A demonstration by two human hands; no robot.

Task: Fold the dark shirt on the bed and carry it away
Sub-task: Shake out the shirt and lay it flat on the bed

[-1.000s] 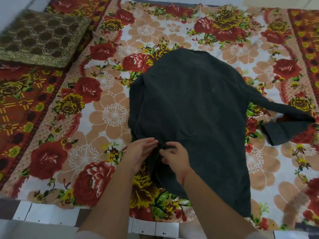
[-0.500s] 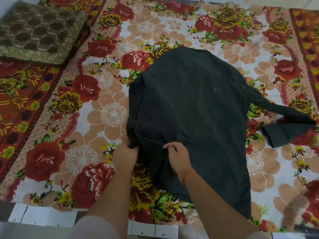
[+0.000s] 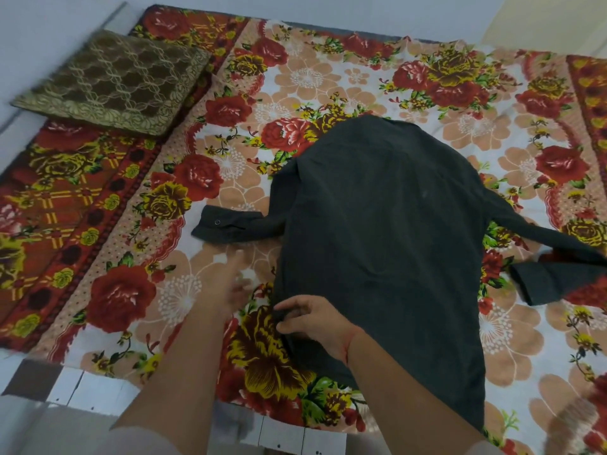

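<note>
The dark shirt (image 3: 381, 244) lies spread flat, back up, on the floral bed sheet (image 3: 315, 83). One sleeve with a buttoned cuff (image 3: 226, 226) stretches out to the left; the other sleeve (image 3: 558, 274) lies bent at the right. My right hand (image 3: 312, 320) pinches the shirt's near left edge. Blurred by motion, my left hand (image 3: 230, 284) hovers over the sheet just below the left sleeve, fingers apart, holding nothing.
A brown and gold patterned cushion (image 3: 115, 83) rests at the bed's far left corner. White tiled floor (image 3: 88, 392) shows along the near edge of the bed. A pale wall runs behind the bed.
The left sleeve, earlier tucked under the shirt, now lies pulled out to the left. My left hand has let go and moved left off the shirt. My right hand still holds the edge.
</note>
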